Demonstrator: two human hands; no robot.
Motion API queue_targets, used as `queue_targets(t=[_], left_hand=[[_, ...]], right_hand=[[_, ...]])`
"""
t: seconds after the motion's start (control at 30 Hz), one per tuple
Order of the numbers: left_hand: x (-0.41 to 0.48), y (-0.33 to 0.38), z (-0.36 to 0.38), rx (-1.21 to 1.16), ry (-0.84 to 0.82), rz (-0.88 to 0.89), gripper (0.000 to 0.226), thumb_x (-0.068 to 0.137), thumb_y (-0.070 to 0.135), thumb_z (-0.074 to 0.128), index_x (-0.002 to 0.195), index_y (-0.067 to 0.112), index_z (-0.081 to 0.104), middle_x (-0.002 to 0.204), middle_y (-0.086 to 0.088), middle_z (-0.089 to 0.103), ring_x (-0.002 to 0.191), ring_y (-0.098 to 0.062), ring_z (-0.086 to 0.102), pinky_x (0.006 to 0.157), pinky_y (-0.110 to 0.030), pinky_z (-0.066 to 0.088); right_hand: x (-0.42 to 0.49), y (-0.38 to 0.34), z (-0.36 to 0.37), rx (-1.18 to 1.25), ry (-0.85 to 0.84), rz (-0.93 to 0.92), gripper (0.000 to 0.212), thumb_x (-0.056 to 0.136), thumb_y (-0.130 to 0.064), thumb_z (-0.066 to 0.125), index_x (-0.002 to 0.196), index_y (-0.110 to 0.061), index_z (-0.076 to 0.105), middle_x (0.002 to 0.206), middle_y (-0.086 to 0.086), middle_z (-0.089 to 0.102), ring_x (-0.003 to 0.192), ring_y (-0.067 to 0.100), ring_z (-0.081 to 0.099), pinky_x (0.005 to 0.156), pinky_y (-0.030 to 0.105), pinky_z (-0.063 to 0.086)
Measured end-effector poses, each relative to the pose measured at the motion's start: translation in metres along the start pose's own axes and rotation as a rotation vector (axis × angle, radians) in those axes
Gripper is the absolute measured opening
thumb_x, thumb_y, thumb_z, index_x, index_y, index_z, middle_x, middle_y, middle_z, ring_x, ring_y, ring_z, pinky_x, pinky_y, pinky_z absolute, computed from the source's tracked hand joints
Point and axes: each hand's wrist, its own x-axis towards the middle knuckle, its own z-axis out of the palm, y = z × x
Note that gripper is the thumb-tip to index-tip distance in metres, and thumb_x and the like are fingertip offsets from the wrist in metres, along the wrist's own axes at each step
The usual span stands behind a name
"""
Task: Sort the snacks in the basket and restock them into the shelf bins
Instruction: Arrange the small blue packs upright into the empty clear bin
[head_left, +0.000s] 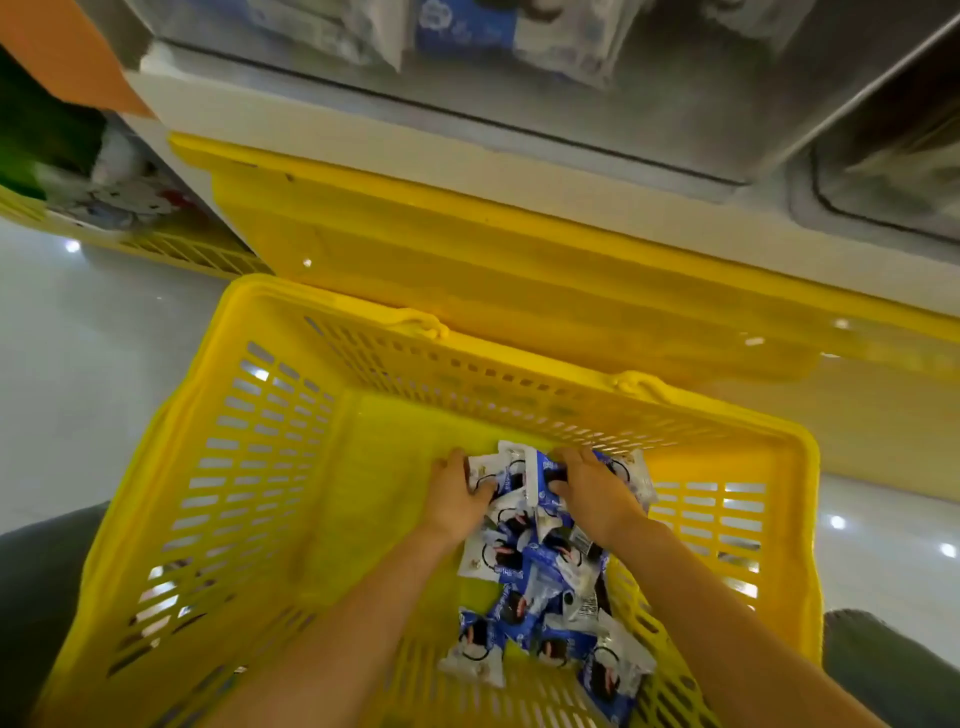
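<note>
**Both hands in the basket, on the far end of the heap**

The snack packets lie in a loose strip on the floor of the basket. The strip runs from near the far wall toward the near right corner. The left half of the basket floor is bare.

- Hands: your left hand curls its fingers on a white packet. Your right hand closes over a blue packet just beside it.
- Risk, judged: the two colours are mixed and overlapping, so a hurried grab may lift both kinds and put the wrong one in a bin.
- Risk, judged: the film looks slick, so a packet pinched by a corner may slide out on the way up.
- Risk, judged: squeezing hard could crush the contents.
- Materials: small flat pillow pouches of glossy film with crimped ends, blue or white with dark print. The basket is rigid yellow plastic with slotted walls.
- Outward: a clear shelf bin above holds similar pouches, seen blurred. A yellow ledge sits under it, and the floor is shiny.
</note>
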Motion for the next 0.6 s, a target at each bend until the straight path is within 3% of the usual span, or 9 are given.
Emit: queue_targets(t=[0.07, 0.13, 0.2, 0.33, 0.4, 0.47, 0.57, 0.6], left_hand=[[-0.007, -0.005, 0.0, -0.095, -0.033, -0.026, 0.028, 0.09, 0.014, 0.058, 0.112, 0.003, 0.043, 0.096, -0.005, 0.051, 0.088, -0.019, 0.052, 0.063, -0.013, 0.039], [-0.014, -0.008, -0.004, -0.108, -0.025, -0.037, 0.021, 0.091, 0.013, 0.057, 0.103, 0.004, 0.043, 0.082, -0.004, 0.051, 0.076, -0.018, 0.048, 0.054, -0.015, 0.035], [-0.018, -0.01, -0.011, -0.16, -0.001, -0.06, 0.021, 0.092, 0.012, 0.055, 0.108, 0.002, 0.048, 0.093, -0.014, 0.06, 0.083, -0.022, 0.056, 0.06, -0.021, 0.041], [-0.028, -0.014, -0.027, -0.175, -0.008, -0.128, 0.03, 0.095, 0.018, 0.051, 0.119, -0.001, 0.053, 0.119, -0.019, 0.059, 0.108, -0.031, 0.057, 0.067, -0.019, 0.039], [-0.035, -0.014, -0.035, -0.21, 0.001, -0.153, 0.034, 0.096, 0.022, 0.049, 0.124, 0.002, 0.05, 0.125, -0.018, 0.056, 0.112, -0.031, 0.054, 0.076, -0.025, 0.038], [-0.046, -0.008, -0.042, -0.296, -0.012, -0.176, 0.034, 0.097, 0.024, 0.048, 0.126, 0.007, 0.048, 0.128, -0.012, 0.054, 0.11, -0.027, 0.053, 0.078, -0.028, 0.038], [-0.071, 0.008, -0.045, -0.497, -0.096, -0.211, 0.036, 0.096, 0.03, 0.049, 0.128, 0.014, 0.044, 0.118, -0.004, 0.057, 0.095, -0.019, 0.056, 0.071, -0.032, 0.047], [-0.078, 0.013, -0.045, -0.623, -0.136, -0.224, 0.039, 0.096, 0.03, 0.048, 0.129, 0.01, 0.045, 0.111, -0.005, 0.063, 0.091, -0.019, 0.062, 0.071, -0.034, 0.051]], right_hand=[[-0.002, 0.0, -0.004, -0.148, -0.023, -0.02, 0.049, 0.098, -0.026, 0.046, 0.144, -0.017, 0.031, 0.142, 0.012, 0.033, 0.126, 0.031, 0.04, 0.096, 0.038, 0.041], [-0.007, -0.002, -0.005, -0.229, 0.03, -0.053, 0.049, 0.095, -0.036, 0.05, 0.139, -0.017, 0.039, 0.136, 0.011, 0.039, 0.128, 0.028, 0.034, 0.102, 0.035, 0.033], [-0.015, -0.001, -0.005, -0.213, 0.123, -0.095, 0.046, 0.092, -0.041, 0.054, 0.13, -0.016, 0.047, 0.129, 0.007, 0.045, 0.123, 0.024, 0.036, 0.1, 0.031, 0.031], [-0.044, -0.003, -0.003, 0.235, 0.226, -0.004, 0.037, 0.089, -0.04, 0.059, 0.113, -0.015, 0.046, 0.104, 0.004, 0.056, 0.089, 0.019, 0.056, 0.074, 0.031, 0.044], [-0.057, -0.004, -0.003, 0.483, 0.272, 0.033, 0.043, 0.088, -0.038, 0.061, 0.119, -0.01, 0.049, 0.118, 0.006, 0.057, 0.106, 0.023, 0.057, 0.083, 0.032, 0.045], [-0.07, -0.004, -0.006, 0.627, 0.301, 0.03, 0.045, 0.09, -0.036, 0.057, 0.122, -0.005, 0.054, 0.122, 0.008, 0.059, 0.112, 0.023, 0.055, 0.088, 0.033, 0.044], [-0.088, -0.012, -0.01, 0.795, 0.188, -0.024, 0.031, 0.096, -0.035, 0.046, 0.106, -0.011, 0.063, 0.089, 0.004, 0.062, 0.083, 0.017, 0.06, 0.084, 0.041, 0.051], [-0.094, -0.018, -0.009, 0.876, 0.138, -0.039, 0.025, 0.097, -0.034, 0.046, 0.1, -0.015, 0.063, 0.084, 0.003, 0.06, 0.079, 0.015, 0.059, 0.08, 0.038, 0.055]])
